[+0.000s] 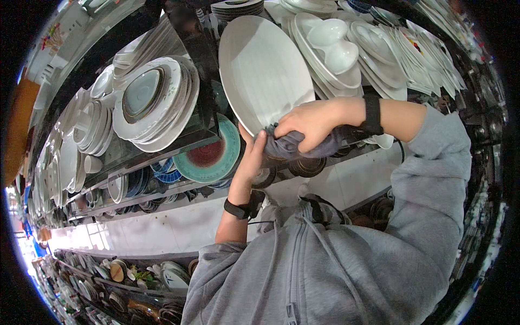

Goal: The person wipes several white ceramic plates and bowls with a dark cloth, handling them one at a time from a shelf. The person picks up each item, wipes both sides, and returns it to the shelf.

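Observation:
A large white oval platter (266, 69) is tilted up in front of me, its lower end at my hands. My left hand (252, 152) grips the rim at that lower end, thumb at the edge and the other fingers mostly hidden behind it. Bunched in my right hand (310, 122) is a dark grey cloth (284, 145), pressed against the lower right part of the platter. Part of the cloth hangs below the right palm and touches the left thumb.
Stacked white plates (156, 101) stand on the dark shelf at left, with a teal plate with a red centre (207, 154) lower down. White oval dishes holding a divided dish (335, 44) are right of the platter. More crockery (174, 276) fills shelving at lower left.

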The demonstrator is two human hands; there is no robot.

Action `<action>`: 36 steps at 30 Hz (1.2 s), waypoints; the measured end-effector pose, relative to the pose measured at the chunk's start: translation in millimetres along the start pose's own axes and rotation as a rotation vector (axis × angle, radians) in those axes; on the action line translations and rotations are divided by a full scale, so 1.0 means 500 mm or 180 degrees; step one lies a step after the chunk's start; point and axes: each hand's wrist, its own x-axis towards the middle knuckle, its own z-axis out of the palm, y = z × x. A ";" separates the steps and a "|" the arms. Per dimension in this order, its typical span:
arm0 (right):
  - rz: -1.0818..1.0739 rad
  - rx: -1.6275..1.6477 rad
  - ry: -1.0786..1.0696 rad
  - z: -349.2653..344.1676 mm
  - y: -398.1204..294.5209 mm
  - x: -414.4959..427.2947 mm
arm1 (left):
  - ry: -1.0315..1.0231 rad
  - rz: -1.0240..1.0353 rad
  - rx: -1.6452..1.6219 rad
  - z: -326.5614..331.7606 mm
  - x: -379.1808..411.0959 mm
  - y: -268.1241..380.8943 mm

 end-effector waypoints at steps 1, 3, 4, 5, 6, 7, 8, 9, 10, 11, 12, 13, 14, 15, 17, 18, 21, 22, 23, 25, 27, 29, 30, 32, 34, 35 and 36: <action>-0.0052 0.0157 0.0024 0.012 -0.003 -0.019 | 0.0081 -0.0005 -0.0020 0.010 0.000 0.007; -0.0004 0.0254 -0.0062 0.026 -0.022 -0.062 | 0.0007 -0.0390 0.0072 0.037 -0.012 0.055; 0.0087 0.0179 -0.0186 0.024 -0.037 -0.084 | 0.0056 -0.0313 0.0409 0.039 -0.012 0.058; 0.0175 0.0104 -0.0311 0.029 -0.045 -0.104 | 0.0106 -0.0238 0.0746 0.039 -0.010 0.056; 0.0227 0.0215 -0.0376 0.042 -0.050 -0.128 | 0.0130 -0.0100 0.0760 0.034 -0.008 0.044; 0.0305 0.0084 -0.0242 0.058 -0.058 -0.151 | 0.0146 0.0048 0.0783 0.025 0.000 0.026; 0.0342 0.0007 0.0078 0.067 -0.069 -0.171 | 0.0164 0.0196 0.0804 0.016 0.004 0.012; 0.0376 -0.0051 0.0410 0.075 -0.075 -0.186 | 0.0182 0.0066 0.0680 0.022 0.003 0.016; 0.0430 -0.0116 0.0831 0.079 -0.077 -0.190 | 0.0202 -0.0065 0.0554 0.030 0.000 0.026; 0.0484 -0.0183 0.1250 0.081 -0.078 -0.191 | 0.0226 -0.0194 0.0428 0.035 -0.001 0.031; 0.0494 -0.0328 0.1710 0.077 -0.089 -0.177 | 0.0345 0.0060 0.0519 0.005 0.016 -0.016; 0.0627 -0.0360 0.2115 0.083 -0.092 -0.165 | 0.0415 0.0026 0.0352 0.017 0.016 -0.011; 0.0661 -0.0430 0.2263 0.085 -0.085 -0.148 | 0.0487 -0.0009 0.0187 0.029 0.014 -0.004; 0.0684 -0.0492 0.2417 0.086 -0.072 -0.128 | 0.0571 -0.0046 0.0036 0.043 0.009 0.007; 0.0908 -0.0669 0.2136 0.097 -0.048 -0.091 | 0.0564 -0.0069 0.0113 0.060 -0.003 0.018; 0.1146 -0.0673 0.1763 0.089 -0.057 -0.080 | 0.0509 -0.0080 0.0300 0.050 0.000 0.019; 0.0736 -0.0513 0.1295 0.085 -0.080 -0.095 | 0.0460 -0.0088 0.0727 0.032 0.007 0.013; 0.0398 -0.0215 0.1292 0.092 -0.083 -0.110 | 0.0491 -0.0120 0.0746 0.026 0.006 0.012; 0.0191 0.0026 0.1213 0.100 -0.087 -0.128 | 0.0525 -0.0152 0.0764 0.024 0.006 0.012; -0.0065 0.0290 0.1309 0.143 -0.090 -0.169 | 0.0512 -0.0090 0.0841 0.036 0.005 0.015; 0.0213 0.0516 0.1334 0.183 -0.092 -0.207 | 0.0550 -0.0036 0.1103 0.039 0.002 0.017; 0.0442 0.0621 0.1563 0.237 -0.078 -0.238 | 0.0513 -0.0059 0.1102 0.034 0.008 0.015; 0.0593 0.0713 0.1621 0.265 -0.073 -0.252 | 0.0484 -0.0093 0.1098 0.033 0.008 0.008; 0.0875 0.0965 0.1731 0.335 -0.046 -0.267 | 0.0585 -0.0217 0.0955 0.049 -0.002 0.019; 0.0899 0.1108 0.1888 0.389 -0.033 -0.276 | 0.0599 -0.0233 0.0846 0.054 -0.008 0.027; 0.0846 0.1247 0.1989 0.421 -0.020 -0.277 | 0.0668 -0.0160 0.0846 0.054 -0.014 0.022; 0.0856 0.1347 0.2088 0.448 -0.014 -0.280 | 0.0650 -0.0119 0.0826 0.058 -0.023 0.018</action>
